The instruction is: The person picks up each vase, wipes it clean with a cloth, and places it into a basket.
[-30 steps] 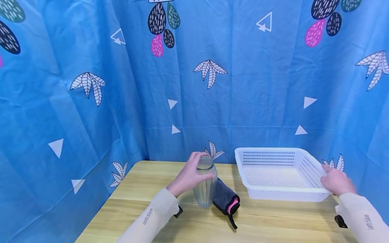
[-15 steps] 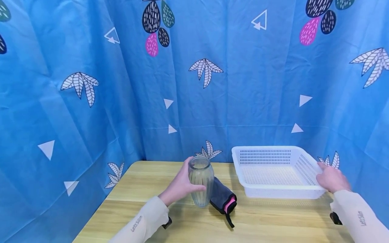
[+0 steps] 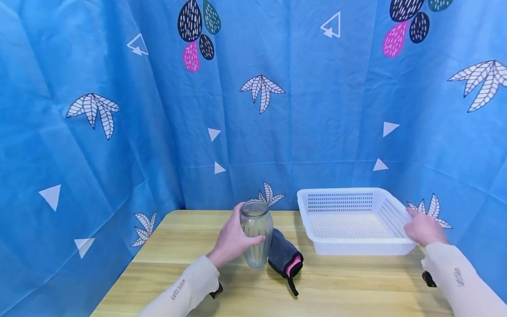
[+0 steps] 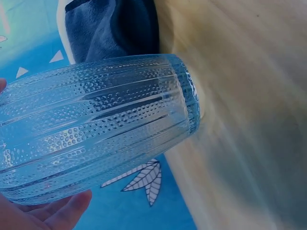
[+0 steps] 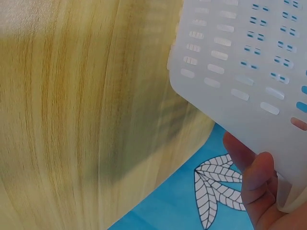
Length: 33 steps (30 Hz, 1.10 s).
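Observation:
A clear glass vase (image 3: 256, 240) with ribbed, dotted sides stands on the table, left of centre. My left hand (image 3: 233, 237) grips its upper body from the left, thumb at the front; in the left wrist view, fingertips (image 4: 79, 201) show beside the glass. Touching or just right of the vase lies a dark grey fabric pouch (image 3: 283, 252) with black trim, a pink inside and a black loop. At the right, my right hand (image 3: 425, 226) holds the side rim of a white plastic basket (image 3: 360, 247). Its thumb and a finger pinch the rim in the right wrist view.
The light wood table (image 3: 340, 286) carries the vase, pouch and basket. A blue patterned curtain (image 3: 253, 145) hangs behind the table and along both sides. The basket's slotted walls stand close to the back edge.
My left hand has slid from around the vase's neck to lower on its left side. My right hand keeps hold of the basket. The whole head view has shifted slightly.

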Each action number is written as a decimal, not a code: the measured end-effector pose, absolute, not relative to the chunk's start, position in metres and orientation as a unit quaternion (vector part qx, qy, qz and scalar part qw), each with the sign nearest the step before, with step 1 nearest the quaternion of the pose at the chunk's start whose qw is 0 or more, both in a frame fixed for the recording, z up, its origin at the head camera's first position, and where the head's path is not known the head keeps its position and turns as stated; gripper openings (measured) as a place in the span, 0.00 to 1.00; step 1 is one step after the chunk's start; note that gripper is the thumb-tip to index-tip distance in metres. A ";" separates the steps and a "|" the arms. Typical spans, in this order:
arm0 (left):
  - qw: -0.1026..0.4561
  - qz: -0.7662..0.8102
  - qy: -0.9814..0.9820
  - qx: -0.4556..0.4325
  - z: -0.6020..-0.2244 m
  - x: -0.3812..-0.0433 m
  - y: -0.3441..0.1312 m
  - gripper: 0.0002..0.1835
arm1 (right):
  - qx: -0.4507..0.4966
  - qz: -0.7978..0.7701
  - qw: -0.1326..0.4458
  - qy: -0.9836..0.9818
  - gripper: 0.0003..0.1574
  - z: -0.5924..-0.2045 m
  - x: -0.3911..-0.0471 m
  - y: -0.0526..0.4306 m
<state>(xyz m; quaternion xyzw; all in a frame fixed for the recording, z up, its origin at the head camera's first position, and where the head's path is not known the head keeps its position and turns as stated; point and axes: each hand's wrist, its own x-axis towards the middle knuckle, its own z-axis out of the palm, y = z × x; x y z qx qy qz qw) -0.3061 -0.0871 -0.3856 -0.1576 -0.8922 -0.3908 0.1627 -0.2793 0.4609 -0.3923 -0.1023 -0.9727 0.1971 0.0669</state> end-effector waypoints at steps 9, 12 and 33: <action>0.197 -0.400 -0.879 -0.169 -0.343 -0.316 -0.070 0.60 | -0.107 0.182 0.071 -0.975 0.42 -0.390 -0.275 0.466; 0.192 -0.397 -0.879 -0.184 -0.327 -0.320 -0.057 0.60 | -0.109 0.186 0.069 -0.974 0.43 -0.388 -0.273 0.467; 0.204 -0.314 -0.882 -0.286 -0.273 -0.345 0.073 0.55 | -0.117 0.200 0.056 -0.971 0.44 -0.394 -0.279 0.458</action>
